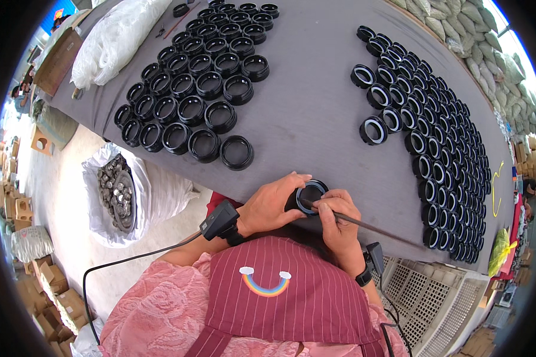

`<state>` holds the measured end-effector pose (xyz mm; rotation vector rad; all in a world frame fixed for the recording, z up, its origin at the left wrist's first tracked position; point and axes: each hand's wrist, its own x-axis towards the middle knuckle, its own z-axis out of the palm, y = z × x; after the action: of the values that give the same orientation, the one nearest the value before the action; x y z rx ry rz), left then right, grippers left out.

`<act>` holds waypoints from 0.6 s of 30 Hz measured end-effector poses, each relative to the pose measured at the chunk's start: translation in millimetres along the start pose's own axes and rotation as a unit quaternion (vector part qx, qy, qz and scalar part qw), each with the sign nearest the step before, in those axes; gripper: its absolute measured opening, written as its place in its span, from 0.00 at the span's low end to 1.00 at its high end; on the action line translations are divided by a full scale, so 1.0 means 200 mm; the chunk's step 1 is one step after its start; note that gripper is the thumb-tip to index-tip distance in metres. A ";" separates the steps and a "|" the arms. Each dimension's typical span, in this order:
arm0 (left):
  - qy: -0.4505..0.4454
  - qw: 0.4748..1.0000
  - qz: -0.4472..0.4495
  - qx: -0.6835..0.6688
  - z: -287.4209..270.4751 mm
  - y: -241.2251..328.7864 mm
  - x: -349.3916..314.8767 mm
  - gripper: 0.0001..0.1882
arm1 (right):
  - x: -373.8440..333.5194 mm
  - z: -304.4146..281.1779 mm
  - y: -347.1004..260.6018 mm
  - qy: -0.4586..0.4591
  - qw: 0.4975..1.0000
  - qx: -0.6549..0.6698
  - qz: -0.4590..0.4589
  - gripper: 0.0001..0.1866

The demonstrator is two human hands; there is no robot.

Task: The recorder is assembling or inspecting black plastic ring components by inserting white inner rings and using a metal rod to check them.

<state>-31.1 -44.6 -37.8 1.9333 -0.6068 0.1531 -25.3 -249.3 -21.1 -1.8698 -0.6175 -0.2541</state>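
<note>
My left hand (272, 202) grips a black round ring-shaped part (310, 191) at the near edge of the grey table (315, 107). My right hand (338, 223) pinches a thin dark rod (375, 228) whose tip rests at the ring's inner rim, where a white band shows. The rod's other end points off to the right. Both wrists wear black strapped devices with cables.
Several empty black rings (196, 89) lie in rows at the table's left. Several rings with white inserts (426, 131) fill the right side. A white sack of grey metal parts (118, 193) stands on the floor at left. A white plastic crate (423, 300) sits at lower right.
</note>
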 end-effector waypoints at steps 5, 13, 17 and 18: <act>0.017 0.999 0.041 0.010 0.01 0.01 0.02 0.36 | -0.06 0.02 0.08 0.031 0.985 0.136 0.100 0.06; 0.079 0.974 0.076 0.196 -0.11 0.07 0.16 0.34 | -0.14 -0.04 0.18 0.215 0.801 0.514 0.219 0.12; 0.020 0.900 -0.075 0.428 -0.26 0.03 0.32 0.25 | -0.16 -0.03 0.18 0.191 0.803 0.525 0.206 0.11; -0.019 0.885 -0.118 0.449 -0.28 0.01 0.35 0.21 | -0.15 -0.04 0.17 0.178 0.809 0.524 0.198 0.11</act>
<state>37.8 -19.8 15.6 2.8983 -0.3244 0.2749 -32.7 -274.1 -59.6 -0.7882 -0.0269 0.0368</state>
